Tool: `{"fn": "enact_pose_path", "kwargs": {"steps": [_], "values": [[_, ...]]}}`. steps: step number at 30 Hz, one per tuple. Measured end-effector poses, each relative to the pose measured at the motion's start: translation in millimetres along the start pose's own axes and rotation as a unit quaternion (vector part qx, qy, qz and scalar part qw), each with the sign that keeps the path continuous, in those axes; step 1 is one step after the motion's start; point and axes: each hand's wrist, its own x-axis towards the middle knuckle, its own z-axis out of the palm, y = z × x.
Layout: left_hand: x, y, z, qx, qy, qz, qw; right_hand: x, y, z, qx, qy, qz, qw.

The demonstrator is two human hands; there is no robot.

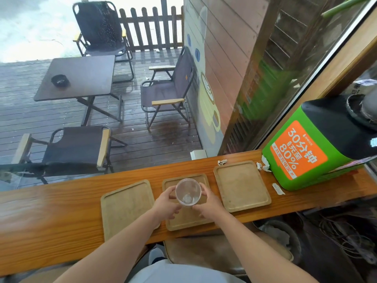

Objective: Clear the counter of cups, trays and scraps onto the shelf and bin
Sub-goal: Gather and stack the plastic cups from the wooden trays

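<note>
A clear plastic cup point(188, 192) is held upright above the middle wooden tray point(184, 221). My left hand point(167, 203) grips its left side and my right hand point(208, 204) grips its right side. Two more wooden trays lie on the wooden counter point(51, 217): a left tray point(126, 207) and a right tray point(241, 185), both with nothing on them. Crumpled paper scraps lie near the right tray: one scrap point(222, 162) at its far corner, a second scrap point(265, 164) against the green box, a third scrap point(278, 188) near the counter's front.
A green and black charging box point(318, 148) with an orange label stands at the counter's right end. A stool point(204, 252) is below the counter. Beyond the glass, a wet deck holds a dark table point(81, 76) and folding chairs.
</note>
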Motion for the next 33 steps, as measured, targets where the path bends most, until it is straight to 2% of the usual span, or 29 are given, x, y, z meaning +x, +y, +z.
{"fn": "enact_pose_path", "kwargs": {"steps": [6, 13, 20, 26, 33], "values": [[-3.2, 0.1, 5.4, -0.041, -0.024, 0.014, 0.999, 2.5, 3.3, 6.7, 0.031, -0.025, 0.005, 0.999], [-4.0, -3.2, 8.7, -0.130, -0.034, 0.021, 0.991, 2.2, 9.7, 24.3, 0.055, -0.015, 0.033, 0.998], [-12.9, -8.8, -18.3, -0.145, -0.051, 0.043, 0.987, -8.4, -5.9, 18.2, 0.085, -0.012, 0.013, 0.996], [-28.7, 1.2, -55.1, -0.167, -0.093, 0.128, 0.973, -25.0, -35.1, 16.8, 0.078, -0.007, -0.048, 0.996], [-39.1, 37.2, -94.0, -0.149, -0.145, 0.218, 0.954, -51.8, -77.9, 17.5, 0.153, 0.043, -0.097, 0.983]]}}
